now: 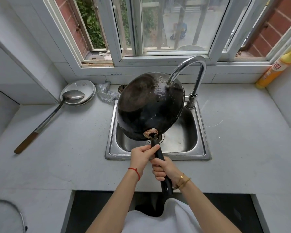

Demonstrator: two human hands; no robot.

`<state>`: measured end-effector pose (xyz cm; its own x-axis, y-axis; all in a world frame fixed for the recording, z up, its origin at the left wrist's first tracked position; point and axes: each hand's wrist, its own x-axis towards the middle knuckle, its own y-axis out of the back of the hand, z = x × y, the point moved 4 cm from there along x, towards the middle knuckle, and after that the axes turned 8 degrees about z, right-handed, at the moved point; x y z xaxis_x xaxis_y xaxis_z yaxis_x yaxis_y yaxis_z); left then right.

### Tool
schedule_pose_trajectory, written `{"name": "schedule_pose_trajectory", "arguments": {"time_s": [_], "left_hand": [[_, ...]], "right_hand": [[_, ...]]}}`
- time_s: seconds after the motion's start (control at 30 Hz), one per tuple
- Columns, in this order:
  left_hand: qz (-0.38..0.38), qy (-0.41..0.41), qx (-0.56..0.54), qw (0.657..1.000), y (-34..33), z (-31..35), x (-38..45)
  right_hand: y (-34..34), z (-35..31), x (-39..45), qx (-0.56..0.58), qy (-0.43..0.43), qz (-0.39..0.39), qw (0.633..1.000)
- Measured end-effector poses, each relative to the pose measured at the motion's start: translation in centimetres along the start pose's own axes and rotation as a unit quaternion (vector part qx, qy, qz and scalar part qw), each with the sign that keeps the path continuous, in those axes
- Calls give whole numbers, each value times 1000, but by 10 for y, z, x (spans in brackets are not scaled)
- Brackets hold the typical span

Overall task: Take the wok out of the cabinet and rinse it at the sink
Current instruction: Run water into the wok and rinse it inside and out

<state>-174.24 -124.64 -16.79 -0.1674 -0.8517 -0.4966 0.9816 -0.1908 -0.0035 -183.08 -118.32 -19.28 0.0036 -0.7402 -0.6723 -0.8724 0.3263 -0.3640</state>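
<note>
A black wok [148, 106] hangs upside down over the steel sink [200, 132], its dark, wet underside facing me. Its far rim sits right under the spout of the chrome faucet [191, 64], and water beads on the metal there. The wok's black handle [160, 157] points back toward me. My left hand [142, 154] is closed around the handle close to the wok. My right hand [165, 169] grips the same handle lower down, nearer its end.
A white plate [79, 91] with a long metal ladle [45, 118] lies on the counter to the left. A steel scrubber [106, 93] sits behind the sink's left corner. A yellow detergent bottle [275, 69] leans at the far right. The window runs along the back.
</note>
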Motion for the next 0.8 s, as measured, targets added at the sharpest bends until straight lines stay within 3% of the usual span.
{"name": "schedule_pose_trajectory", "arguments": {"time_s": [0.8], "left_hand": [[-27, 26, 13, 999, -23, -27, -41]], "right_hand": [[29, 36, -42, 50, -10, 16, 999]]}}
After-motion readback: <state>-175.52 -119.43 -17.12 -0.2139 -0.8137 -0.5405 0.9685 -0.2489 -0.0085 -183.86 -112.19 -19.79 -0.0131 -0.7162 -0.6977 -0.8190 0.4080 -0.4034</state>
